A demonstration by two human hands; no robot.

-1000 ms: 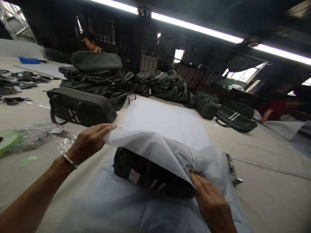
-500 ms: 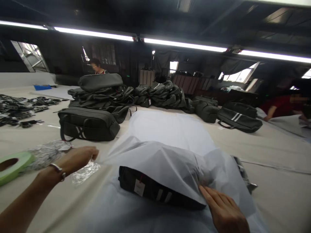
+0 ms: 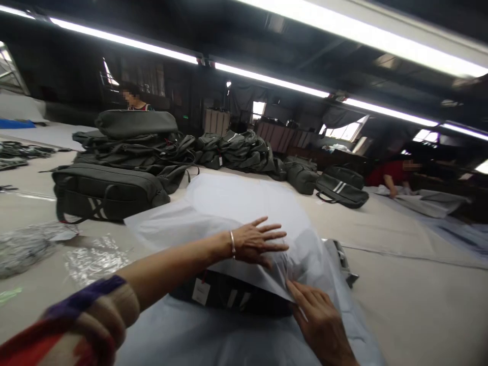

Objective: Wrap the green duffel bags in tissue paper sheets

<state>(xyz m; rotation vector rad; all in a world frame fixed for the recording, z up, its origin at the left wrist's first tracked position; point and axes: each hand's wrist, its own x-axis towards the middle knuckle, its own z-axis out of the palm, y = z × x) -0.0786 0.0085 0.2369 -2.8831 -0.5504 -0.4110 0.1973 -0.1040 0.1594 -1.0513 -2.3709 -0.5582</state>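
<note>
A dark bag (image 3: 263, 301) with two pale stripes and a white hang tag (image 3: 201, 291) lies under a thin white sheet (image 3: 236, 195), its front side showing below the sheet's edge. My left hand (image 3: 259, 242), a bracelet at the wrist, is open with fingers spread over the sheet on top of the bag. At the bag's right end, my right hand (image 3: 314, 315) has its fingers close together on the sheet's creased edge, the thumb lower down. More pale sheeting (image 3: 213, 335) spreads beneath the bag.
A striped dark green bag (image 3: 107, 195) stands at left, before a heap of similar bags (image 3: 137, 147). Clear plastic pieces (image 3: 95, 259) lie nearer. A grey-and-silver object (image 3: 341, 262) sits right of the sheet. At far right a person in red (image 3: 392, 173) handles grey sheeting.
My left hand has swung right from beside the plastic pieces onto the sheet, its fingers now spread. The sheet's left corner lies further out. The view has turned right and tilted.
</note>
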